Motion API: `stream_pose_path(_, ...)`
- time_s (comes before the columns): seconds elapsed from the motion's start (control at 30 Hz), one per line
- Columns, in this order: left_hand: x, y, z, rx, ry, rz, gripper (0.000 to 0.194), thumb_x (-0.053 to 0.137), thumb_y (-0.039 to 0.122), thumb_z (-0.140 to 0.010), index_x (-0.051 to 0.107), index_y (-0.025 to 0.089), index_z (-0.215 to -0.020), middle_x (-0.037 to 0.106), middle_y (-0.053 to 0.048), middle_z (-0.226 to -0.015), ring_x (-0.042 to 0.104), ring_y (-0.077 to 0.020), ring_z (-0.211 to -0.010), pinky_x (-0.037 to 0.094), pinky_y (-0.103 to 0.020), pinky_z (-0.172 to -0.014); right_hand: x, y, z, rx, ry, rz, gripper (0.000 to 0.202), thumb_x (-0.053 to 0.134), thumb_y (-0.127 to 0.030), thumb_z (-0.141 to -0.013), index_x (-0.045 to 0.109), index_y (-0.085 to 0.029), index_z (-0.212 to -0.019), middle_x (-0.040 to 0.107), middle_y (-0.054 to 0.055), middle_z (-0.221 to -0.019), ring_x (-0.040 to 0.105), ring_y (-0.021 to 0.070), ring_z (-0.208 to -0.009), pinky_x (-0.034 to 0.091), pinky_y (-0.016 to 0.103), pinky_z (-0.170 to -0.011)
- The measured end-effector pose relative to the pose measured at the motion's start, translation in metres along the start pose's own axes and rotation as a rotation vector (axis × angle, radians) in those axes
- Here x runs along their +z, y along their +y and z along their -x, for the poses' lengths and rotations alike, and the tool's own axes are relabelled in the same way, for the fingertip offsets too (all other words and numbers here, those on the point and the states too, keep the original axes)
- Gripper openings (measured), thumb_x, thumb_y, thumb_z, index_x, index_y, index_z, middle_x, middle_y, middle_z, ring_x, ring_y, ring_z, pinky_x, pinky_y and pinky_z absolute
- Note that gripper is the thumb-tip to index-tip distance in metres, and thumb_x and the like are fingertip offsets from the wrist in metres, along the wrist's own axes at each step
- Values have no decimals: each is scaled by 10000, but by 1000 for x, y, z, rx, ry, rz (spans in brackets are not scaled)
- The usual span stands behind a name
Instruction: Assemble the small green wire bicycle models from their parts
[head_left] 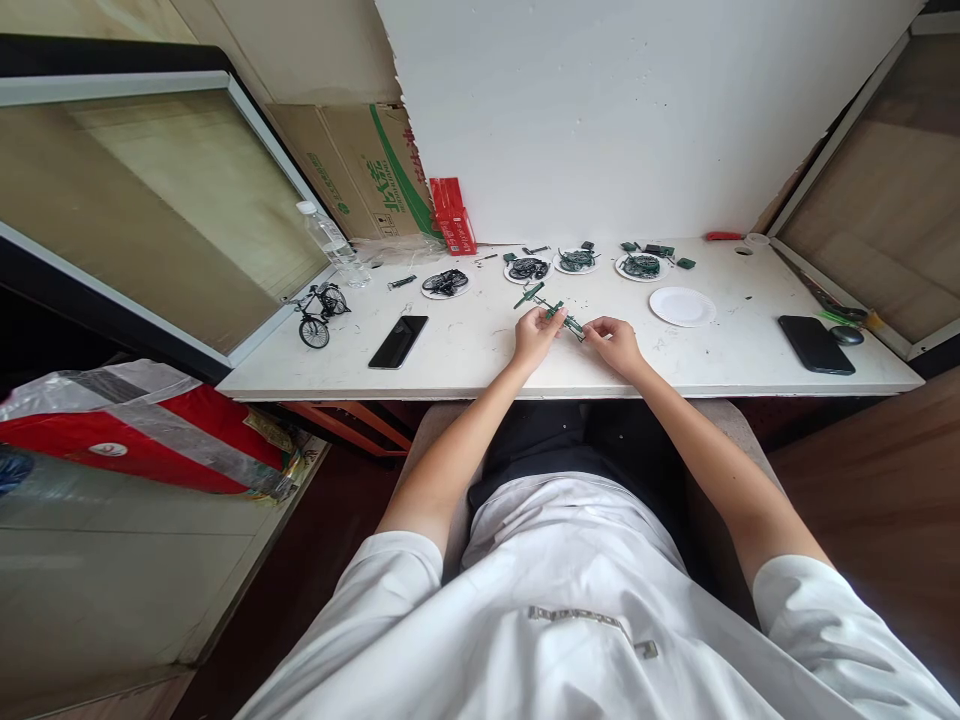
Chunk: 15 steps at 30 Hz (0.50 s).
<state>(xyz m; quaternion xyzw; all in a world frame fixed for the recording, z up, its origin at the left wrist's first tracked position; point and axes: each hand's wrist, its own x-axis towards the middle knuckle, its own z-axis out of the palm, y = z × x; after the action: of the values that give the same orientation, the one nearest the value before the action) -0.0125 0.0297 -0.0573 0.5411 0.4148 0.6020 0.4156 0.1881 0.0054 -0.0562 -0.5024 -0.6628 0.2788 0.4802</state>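
Near the front edge of the white table, my left hand [535, 335] pinches a green plastic sprue [571, 325] with small parts on it. The fingers of my right hand [613, 343] are closed at the right end of this frame; whether they hold a separate small piece is too fine to see. Just beyond my left hand lies another green sprue piece [529, 294], perhaps joined to the one I hold. White plates with dark and green model parts stand behind: one with black parts [445, 283], one with black wheels [527, 268], two with green parts [577, 260] [641, 265].
A small black model bicycle [321, 312] stands at left by a plastic bottle [334, 245]. Phones [398, 342] [816, 344] lie on both sides. A bare white plate [682, 307] is right of my hands. A red packet [452, 216] leans at the back.
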Motion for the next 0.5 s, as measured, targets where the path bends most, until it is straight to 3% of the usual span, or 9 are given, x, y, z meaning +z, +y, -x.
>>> stream_pose_path(0.23, 0, -1, 1, -5, -14, -6, 600, 896, 749, -776, 639, 207, -794, 797, -87, -824, 739, -189, -670, 573, -306, -643, 0, 4, -1, 9, -57, 1, 494, 720, -701, -934, 752, -209, -916, 802, 91, -834, 656, 219, -735, 510, 352, -709)
stream_pose_path(0.5, -1, 0, 1, -16, -22, -20, 584, 877, 741, -803, 643, 205, -800, 823, -89, -838, 758, -184, -637, 547, -297, -635, 0, 2, -1, -23, -7, -29, 489, 693, -703, -940, 719, -216, -906, 786, 96, -836, 654, 227, -753, 536, 374, -748)
